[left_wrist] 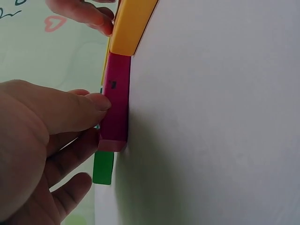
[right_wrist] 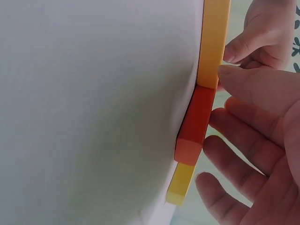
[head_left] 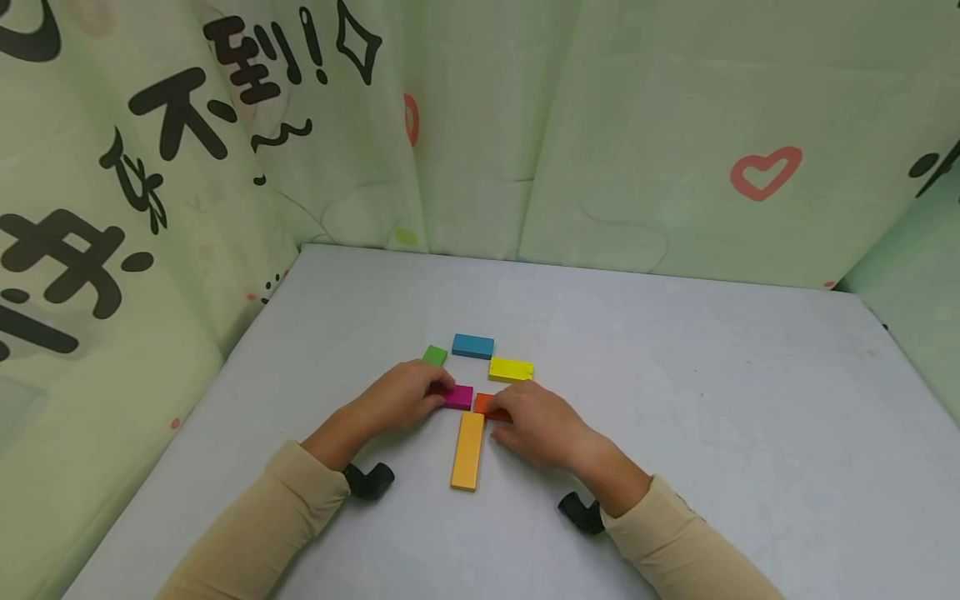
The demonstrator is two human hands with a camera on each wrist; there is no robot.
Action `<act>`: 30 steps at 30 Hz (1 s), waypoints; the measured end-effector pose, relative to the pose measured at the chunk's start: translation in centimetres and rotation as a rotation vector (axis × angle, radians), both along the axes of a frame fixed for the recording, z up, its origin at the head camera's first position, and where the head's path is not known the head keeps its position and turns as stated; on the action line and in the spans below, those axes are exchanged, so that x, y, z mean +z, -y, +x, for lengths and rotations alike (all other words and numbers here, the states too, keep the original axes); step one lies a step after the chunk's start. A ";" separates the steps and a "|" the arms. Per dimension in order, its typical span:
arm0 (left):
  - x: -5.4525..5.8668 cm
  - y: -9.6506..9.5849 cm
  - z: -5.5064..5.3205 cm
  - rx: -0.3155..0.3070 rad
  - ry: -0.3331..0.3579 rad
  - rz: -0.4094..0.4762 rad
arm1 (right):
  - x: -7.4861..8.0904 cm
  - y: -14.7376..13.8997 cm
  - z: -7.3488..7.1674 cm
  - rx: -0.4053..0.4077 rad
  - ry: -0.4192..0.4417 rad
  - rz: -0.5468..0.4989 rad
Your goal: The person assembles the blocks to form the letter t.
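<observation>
A magenta block (head_left: 459,397) lies flat on the table, and my left hand (head_left: 405,397) pinches its left end. The thumb (left_wrist: 96,105) presses on its near side while the other fingers reach behind it. My right hand (head_left: 542,425) is at the red-orange block (right_wrist: 194,122) beside the magenta one. Its fingertips touch the red-orange block's far edge, while the thumb lies spread apart beside the long orange block (head_left: 468,450). The long block extends toward me from where the magenta and red-orange blocks meet.
Beyond the hands lie a green block (head_left: 434,355), partly hidden by my left hand, a blue block (head_left: 472,346) and a yellow block (head_left: 512,369). They stand on a white table (head_left: 712,417). A pale green printed curtain (head_left: 637,125) hangs behind the table and along its sides.
</observation>
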State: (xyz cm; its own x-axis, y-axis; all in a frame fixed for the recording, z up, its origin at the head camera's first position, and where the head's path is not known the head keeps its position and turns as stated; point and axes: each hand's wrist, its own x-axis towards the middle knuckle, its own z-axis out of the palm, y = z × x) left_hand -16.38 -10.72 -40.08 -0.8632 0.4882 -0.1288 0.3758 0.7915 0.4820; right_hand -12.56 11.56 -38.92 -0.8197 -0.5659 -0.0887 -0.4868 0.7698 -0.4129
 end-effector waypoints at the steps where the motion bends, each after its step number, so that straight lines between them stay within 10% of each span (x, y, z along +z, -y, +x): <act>1: 0.0 0.0 0.0 -0.002 -0.001 0.001 | 0.0 0.1 0.1 -0.001 -0.005 0.004; 30: 0.2 -0.4 0.5 0.010 0.029 -0.003 | 0.2 1.4 1.2 -0.029 -0.148 0.130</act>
